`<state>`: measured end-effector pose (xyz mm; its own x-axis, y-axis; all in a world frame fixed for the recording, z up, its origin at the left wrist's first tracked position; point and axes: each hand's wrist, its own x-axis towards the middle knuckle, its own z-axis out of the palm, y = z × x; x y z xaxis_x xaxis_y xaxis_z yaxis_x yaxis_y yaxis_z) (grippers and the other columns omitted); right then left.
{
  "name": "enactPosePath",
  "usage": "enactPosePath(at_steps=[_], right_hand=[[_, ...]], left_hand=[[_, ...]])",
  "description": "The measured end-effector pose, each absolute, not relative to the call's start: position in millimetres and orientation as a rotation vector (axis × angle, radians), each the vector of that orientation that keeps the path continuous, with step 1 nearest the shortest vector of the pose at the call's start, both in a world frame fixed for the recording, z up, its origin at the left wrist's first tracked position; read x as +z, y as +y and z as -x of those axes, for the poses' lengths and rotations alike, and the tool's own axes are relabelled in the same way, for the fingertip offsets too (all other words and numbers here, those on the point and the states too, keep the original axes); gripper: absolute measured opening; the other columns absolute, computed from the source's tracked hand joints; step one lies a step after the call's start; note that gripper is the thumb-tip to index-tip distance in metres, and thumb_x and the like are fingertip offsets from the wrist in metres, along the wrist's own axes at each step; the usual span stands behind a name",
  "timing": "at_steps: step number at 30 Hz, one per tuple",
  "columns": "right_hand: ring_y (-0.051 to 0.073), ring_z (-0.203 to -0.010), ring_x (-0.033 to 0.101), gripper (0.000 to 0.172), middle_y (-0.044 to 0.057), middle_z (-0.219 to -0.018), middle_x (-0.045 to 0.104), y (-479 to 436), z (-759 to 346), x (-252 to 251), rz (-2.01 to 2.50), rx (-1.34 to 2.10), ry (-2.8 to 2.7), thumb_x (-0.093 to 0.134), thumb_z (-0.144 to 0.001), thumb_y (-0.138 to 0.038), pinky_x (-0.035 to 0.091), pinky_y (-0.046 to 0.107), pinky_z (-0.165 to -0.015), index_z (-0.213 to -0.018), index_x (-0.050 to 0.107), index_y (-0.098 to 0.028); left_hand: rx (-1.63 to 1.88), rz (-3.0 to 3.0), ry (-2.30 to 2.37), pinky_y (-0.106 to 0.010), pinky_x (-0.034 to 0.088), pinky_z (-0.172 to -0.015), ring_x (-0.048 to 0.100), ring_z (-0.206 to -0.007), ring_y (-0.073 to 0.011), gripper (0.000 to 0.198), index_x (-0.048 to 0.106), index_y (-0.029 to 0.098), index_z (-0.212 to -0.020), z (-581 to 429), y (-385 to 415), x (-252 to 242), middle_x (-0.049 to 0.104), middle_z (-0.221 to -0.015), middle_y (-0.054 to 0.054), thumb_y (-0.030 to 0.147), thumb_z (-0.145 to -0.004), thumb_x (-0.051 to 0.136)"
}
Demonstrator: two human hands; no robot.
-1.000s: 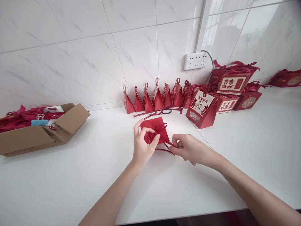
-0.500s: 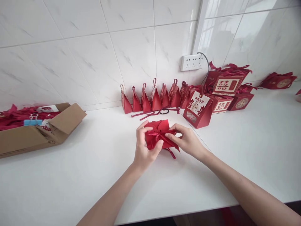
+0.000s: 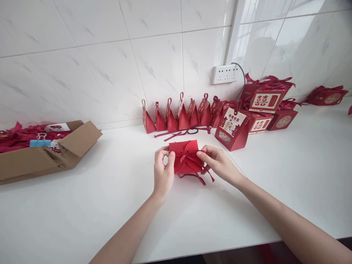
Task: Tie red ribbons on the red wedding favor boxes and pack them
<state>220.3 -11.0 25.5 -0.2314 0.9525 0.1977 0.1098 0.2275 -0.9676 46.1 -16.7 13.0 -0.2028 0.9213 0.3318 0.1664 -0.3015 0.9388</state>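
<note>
A small red gift box (image 3: 189, 145) with petal-shaped flaps lies in front of me, above the white table. A red ribbon (image 3: 183, 157) is tied at the middle of its top, one tail hanging past the lower right corner. A twisted red cord handle (image 3: 192, 175) shows along the near side. My left hand (image 3: 164, 165) grips the left edge, thumb on top and fingers mostly hidden behind. My right hand (image 3: 213, 159) is closed at the right edge, its thumb over the side where part of the ribbon runs; its other fingertips are partly hidden.
Several triangular red boxes (image 3: 172, 123) stand in a row by the tiled wall. To their right are a larger red box (image 3: 239, 137) and stacked red boxes (image 3: 266, 101). Loose ribbon and a black ring (image 3: 192, 131) lie before the row. A cardboard box (image 3: 24, 163) of ribbons is left.
My left hand has drawn back from over the top to the left edge, uncovering the flaps and knot. My right hand has shifted slightly, and the ribbon tail now hangs loose.
</note>
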Motion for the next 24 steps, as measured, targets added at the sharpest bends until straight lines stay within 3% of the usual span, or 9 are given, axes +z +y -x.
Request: enactPosePath(at_steps=[7,16,20,22,24], right_hand=[[0.01,-0.056,0.051,0.037,-0.004,-0.062,0.047,-12.8,-218.3,24.8,0.958,1.286,-1.472,0.056,-0.08,-0.052,0.05,0.026,-0.052,-0.067,0.045,-0.019],[0.01,-0.057,0.048,0.031,-0.003,-0.063,0.046,-5.7,-218.2,18.7,0.845,1.526,-1.32,0.055,-0.081,-0.044,0.047,0.023,-0.048,-0.066,0.044,-0.019],[0.013,-0.063,0.052,0.035,0.0,-0.076,0.05,-7.5,-222.5,21.2,1.009,1.24,-1.55,0.057,-0.076,-0.052,0.05,0.028,-0.049,-0.081,0.044,-0.02],[0.018,-0.076,0.055,0.06,0.009,-0.102,0.051,-10.6,-225.3,24.7,1.05,0.897,-1.744,0.069,-0.064,-0.054,0.053,0.034,-0.058,-0.104,0.04,-0.02],[0.024,-0.091,0.055,0.099,0.018,-0.128,0.036,-14.5,-226.8,28.1,1.028,0.603,-1.95,0.079,-0.05,-0.053,0.053,0.041,-0.071,-0.126,0.025,-0.02]], left_hand=[[1.598,-1.475,1.416,-0.03,0.042,-0.08,0.052,-0.084,-0.0155,0.021,0.043,0.021,-0.075,-48.6,-17.8,13.4,0.053,-0.087,-0.003,0.038,-0.088,0.044],[1.644,-1.419,1.449,-0.028,0.043,-0.074,0.052,-0.084,-0.0146,0.018,0.044,0.021,-0.079,-52.9,-17.8,10.0,0.053,-0.094,-0.003,0.035,-0.089,0.042],[1.62,-1.48,1.374,-0.027,0.042,-0.072,0.053,-0.083,-0.0148,0.021,0.044,0.021,-0.078,-50.0,-18.2,10.3,0.054,-0.092,-0.003,0.039,-0.089,0.044],[1.608,-1.506,1.354,-0.026,0.042,-0.067,0.053,-0.083,-0.0149,0.025,0.043,0.02,-0.076,-47.8,-18.2,10.8,0.054,-0.092,-0.004,0.042,-0.087,0.045],[1.606,-1.509,1.345,-0.025,0.042,-0.065,0.054,-0.083,-0.0153,0.027,0.044,0.02,-0.075,-46.3,-17.8,11.3,0.055,-0.091,-0.003,0.044,-0.086,0.047]])
